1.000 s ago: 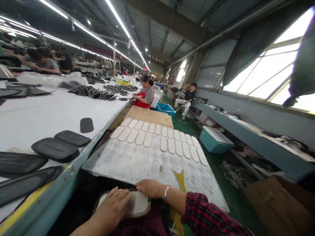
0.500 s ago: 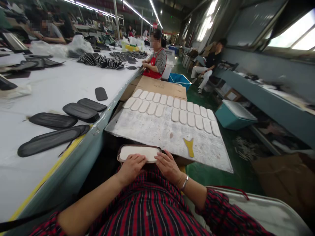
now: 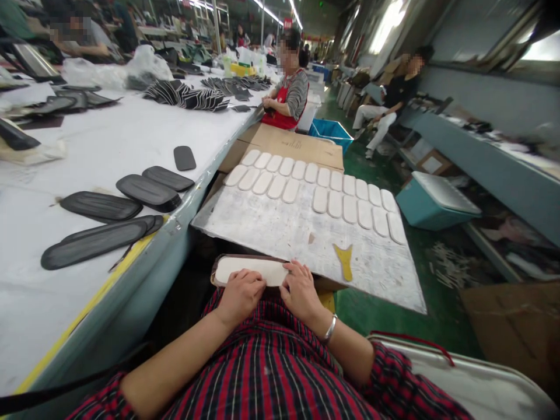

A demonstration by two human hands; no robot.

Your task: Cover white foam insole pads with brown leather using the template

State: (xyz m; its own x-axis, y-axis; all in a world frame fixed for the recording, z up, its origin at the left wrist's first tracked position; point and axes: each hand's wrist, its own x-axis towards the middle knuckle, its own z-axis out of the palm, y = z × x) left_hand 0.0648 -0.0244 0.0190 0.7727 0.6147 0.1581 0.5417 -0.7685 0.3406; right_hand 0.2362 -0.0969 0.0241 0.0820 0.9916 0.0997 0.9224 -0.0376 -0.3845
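In front of my waist lies a long, round-ended white pad (image 3: 231, 271) with a dark brown border round its edge. My left hand (image 3: 242, 294) grips its near edge around the middle, fingers bent over the white face. At the pad's right end, my right hand (image 3: 301, 291) has its fingers curled over the rim, with a silver bangle on the wrist. Both thumbs are partly hidden. Just beyond, a white-smeared board (image 3: 271, 224) carries two rows of small rounded white pads (image 3: 324, 199) and a yellow Y-shaped piece (image 3: 344, 261).
On the white table (image 3: 100, 146) to the left lie several black elongated padded pieces (image 3: 100, 206). A person in a red apron (image 3: 286, 99) sits beyond the board; another person (image 3: 389, 99) sits farther right. A teal box (image 3: 437, 201) and a cardboard box (image 3: 516, 326) stand at right.
The view has shifted slightly, so the surroundings sit a little differently in it. My right hand's fingers have curled in more at the pad's right end; my left hand keeps its hold.
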